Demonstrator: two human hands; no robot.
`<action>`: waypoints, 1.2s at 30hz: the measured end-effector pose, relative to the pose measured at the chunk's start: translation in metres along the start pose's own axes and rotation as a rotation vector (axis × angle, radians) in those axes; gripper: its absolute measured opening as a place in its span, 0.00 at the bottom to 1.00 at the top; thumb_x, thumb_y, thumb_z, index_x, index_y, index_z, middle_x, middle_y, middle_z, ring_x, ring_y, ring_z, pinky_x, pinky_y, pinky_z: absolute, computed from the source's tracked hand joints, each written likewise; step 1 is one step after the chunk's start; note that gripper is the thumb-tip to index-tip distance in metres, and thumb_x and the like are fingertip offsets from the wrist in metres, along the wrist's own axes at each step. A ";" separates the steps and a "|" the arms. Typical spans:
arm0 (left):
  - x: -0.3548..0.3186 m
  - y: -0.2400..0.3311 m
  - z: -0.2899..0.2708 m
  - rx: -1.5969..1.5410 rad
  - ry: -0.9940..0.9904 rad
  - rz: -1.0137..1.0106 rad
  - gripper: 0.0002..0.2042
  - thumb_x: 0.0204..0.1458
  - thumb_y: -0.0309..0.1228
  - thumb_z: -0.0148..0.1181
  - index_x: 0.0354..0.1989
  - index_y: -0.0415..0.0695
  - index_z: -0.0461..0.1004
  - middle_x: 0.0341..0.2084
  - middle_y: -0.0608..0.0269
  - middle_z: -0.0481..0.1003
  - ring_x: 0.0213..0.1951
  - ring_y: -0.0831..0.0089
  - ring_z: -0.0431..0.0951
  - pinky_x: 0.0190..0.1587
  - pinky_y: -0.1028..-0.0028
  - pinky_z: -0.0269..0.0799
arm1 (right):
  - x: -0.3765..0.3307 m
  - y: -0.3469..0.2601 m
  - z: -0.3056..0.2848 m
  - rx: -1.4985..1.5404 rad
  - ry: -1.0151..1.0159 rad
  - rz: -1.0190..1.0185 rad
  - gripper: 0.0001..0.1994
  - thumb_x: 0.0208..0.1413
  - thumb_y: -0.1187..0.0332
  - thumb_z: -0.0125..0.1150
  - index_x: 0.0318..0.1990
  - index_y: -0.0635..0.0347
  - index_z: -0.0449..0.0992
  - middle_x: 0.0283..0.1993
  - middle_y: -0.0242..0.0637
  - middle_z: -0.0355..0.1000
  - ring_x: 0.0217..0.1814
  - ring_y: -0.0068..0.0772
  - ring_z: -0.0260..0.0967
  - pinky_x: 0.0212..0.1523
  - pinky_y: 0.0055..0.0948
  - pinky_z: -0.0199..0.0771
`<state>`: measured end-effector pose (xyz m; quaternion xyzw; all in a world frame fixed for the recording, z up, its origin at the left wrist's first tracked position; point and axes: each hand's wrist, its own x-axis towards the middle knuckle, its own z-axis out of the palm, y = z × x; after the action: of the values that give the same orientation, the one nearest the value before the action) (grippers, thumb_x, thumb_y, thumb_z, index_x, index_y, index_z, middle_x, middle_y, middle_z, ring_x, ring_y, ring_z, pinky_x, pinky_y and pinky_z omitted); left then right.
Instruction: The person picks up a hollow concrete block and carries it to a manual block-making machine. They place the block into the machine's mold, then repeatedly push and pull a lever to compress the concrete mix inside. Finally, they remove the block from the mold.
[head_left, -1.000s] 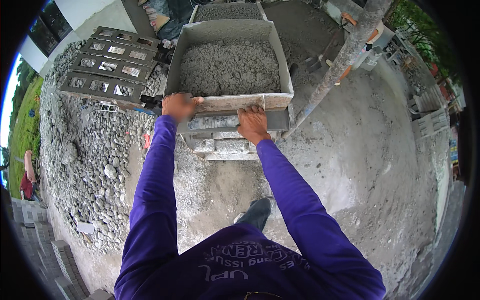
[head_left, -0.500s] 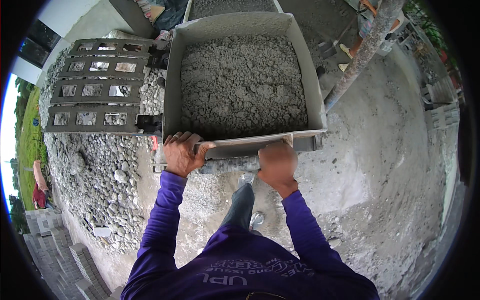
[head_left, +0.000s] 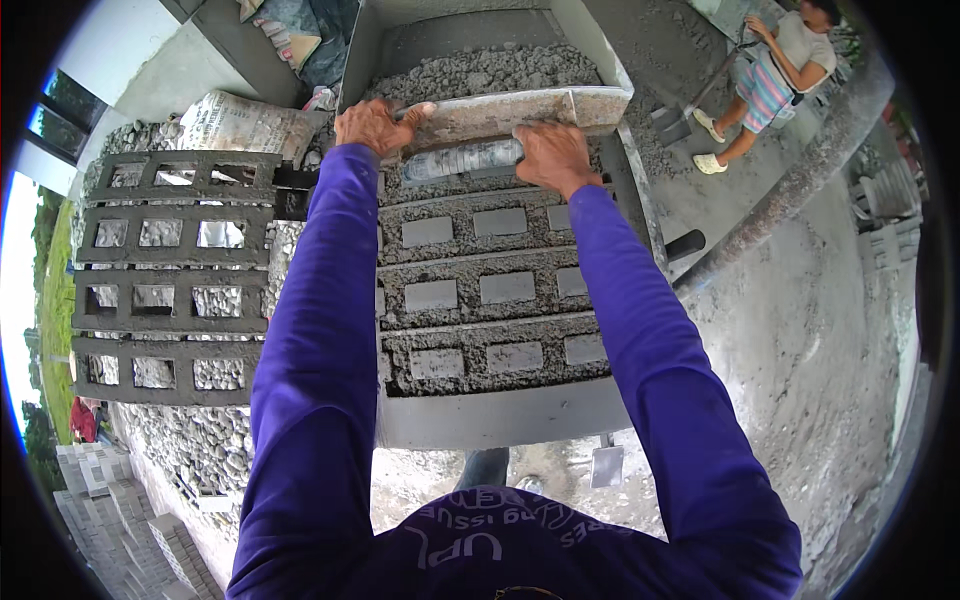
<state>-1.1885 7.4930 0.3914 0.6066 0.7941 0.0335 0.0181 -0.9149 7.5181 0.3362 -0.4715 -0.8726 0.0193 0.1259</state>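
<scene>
A metal box [head_left: 520,108] of loose grey concrete mix [head_left: 500,75] lies ahead, over the far part of a block mould [head_left: 500,415]. My left hand [head_left: 372,126] is closed over its near left corner, thumb along the rim. Closed round the right end of a tape-wrapped bar handle [head_left: 460,162] on the box's near side is my right hand [head_left: 558,158]. Below my hands, the mould shows rows of rectangular metal plates [head_left: 507,288] with concrete mix packed around them. My forearms reach forward on both sides of it.
Left of the mould, hollow concrete blocks [head_left: 172,285] lie in rows above gravel [head_left: 185,440]. A sack [head_left: 240,125] rests behind them. At the far right a person [head_left: 770,80] holds a shovel [head_left: 672,125]. A slanting pole [head_left: 800,205] stands nearer. Stacked blocks [head_left: 115,515] fill the lower left.
Both my hands have moved forward with the box, my arms now stretched out. The mould, filled with concrete mix, has come into view beneath. More of the person at the right shows.
</scene>
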 end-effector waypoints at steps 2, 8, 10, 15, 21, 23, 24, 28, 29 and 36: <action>-0.012 0.005 -0.001 -0.032 -0.008 0.022 0.45 0.49 0.76 0.44 0.55 0.46 0.79 0.47 0.46 0.79 0.56 0.50 0.75 0.62 0.56 0.64 | -0.004 0.001 -0.009 0.037 -0.102 0.037 0.13 0.40 0.74 0.55 0.36 0.58 0.79 0.36 0.43 0.79 0.44 0.43 0.76 0.53 0.41 0.67; -0.121 0.001 -0.022 -0.063 0.002 0.118 0.46 0.48 0.78 0.42 0.48 0.43 0.81 0.40 0.42 0.80 0.51 0.47 0.77 0.58 0.54 0.66 | -0.096 -0.035 -0.051 0.003 -0.419 0.028 0.12 0.40 0.75 0.55 0.34 0.60 0.80 0.34 0.45 0.79 0.43 0.45 0.77 0.53 0.40 0.66; -0.175 -0.007 -0.006 -0.142 0.127 0.183 0.47 0.45 0.79 0.44 0.37 0.39 0.83 0.31 0.40 0.80 0.42 0.47 0.81 0.50 0.54 0.73 | -0.146 -0.054 -0.065 0.007 -0.403 -0.002 0.11 0.40 0.74 0.57 0.33 0.59 0.81 0.34 0.45 0.79 0.42 0.45 0.78 0.51 0.40 0.68; -0.351 -0.001 0.003 -0.110 0.144 0.189 0.44 0.48 0.77 0.46 0.30 0.38 0.82 0.17 0.49 0.77 0.29 0.49 0.81 0.40 0.54 0.75 | -0.312 -0.101 -0.079 0.112 -0.425 0.002 0.09 0.37 0.71 0.61 0.31 0.59 0.82 0.35 0.46 0.81 0.43 0.44 0.79 0.48 0.43 0.73; -0.477 0.008 -0.016 -0.199 0.093 0.270 0.30 0.53 0.62 0.58 0.18 0.44 0.76 0.21 0.52 0.77 0.25 0.51 0.80 0.29 0.57 0.74 | -0.438 -0.137 -0.090 0.154 -0.227 -0.064 0.09 0.37 0.70 0.64 0.30 0.59 0.79 0.32 0.43 0.79 0.39 0.44 0.79 0.40 0.47 0.73; -0.449 0.003 -0.012 -0.210 0.193 0.273 0.30 0.53 0.62 0.58 0.19 0.44 0.74 0.16 0.55 0.74 0.20 0.51 0.77 0.27 0.57 0.71 | -0.419 -0.135 -0.081 0.148 -0.088 -0.031 0.09 0.35 0.71 0.63 0.29 0.58 0.77 0.34 0.40 0.77 0.43 0.42 0.75 0.46 0.44 0.70; -0.438 0.002 -0.008 -0.243 0.233 0.280 0.31 0.54 0.63 0.57 0.19 0.44 0.75 0.15 0.55 0.73 0.20 0.51 0.76 0.26 0.57 0.70 | -0.409 -0.136 -0.078 0.123 0.020 -0.030 0.10 0.35 0.71 0.63 0.29 0.58 0.77 0.34 0.39 0.77 0.44 0.41 0.74 0.48 0.42 0.69; -0.450 -0.010 0.006 -0.230 0.312 0.327 0.29 0.52 0.62 0.59 0.19 0.46 0.76 0.17 0.58 0.75 0.22 0.54 0.77 0.29 0.59 0.71 | -0.421 -0.143 -0.063 0.101 0.210 -0.042 0.11 0.30 0.70 0.61 0.28 0.55 0.75 0.32 0.33 0.72 0.39 0.37 0.69 0.48 0.37 0.66; -0.451 -0.009 0.012 -0.258 0.366 0.370 0.27 0.51 0.61 0.61 0.19 0.47 0.76 0.17 0.61 0.74 0.22 0.57 0.77 0.28 0.61 0.69 | -0.426 -0.142 -0.062 0.096 0.189 -0.039 0.11 0.29 0.69 0.61 0.27 0.55 0.75 0.32 0.32 0.71 0.37 0.36 0.69 0.46 0.36 0.66; -0.297 -0.005 0.024 -0.179 0.484 0.386 0.28 0.51 0.61 0.62 0.16 0.48 0.72 0.13 0.64 0.68 0.18 0.59 0.73 0.23 0.64 0.66 | -0.285 -0.091 -0.033 0.037 0.229 -0.093 0.11 0.26 0.67 0.60 0.25 0.51 0.72 0.26 0.29 0.67 0.31 0.33 0.67 0.39 0.34 0.67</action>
<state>-1.1133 7.2058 0.3638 0.7164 0.6395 0.2496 -0.1247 -0.8329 7.2289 0.3248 -0.4274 -0.8729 -0.0243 0.2341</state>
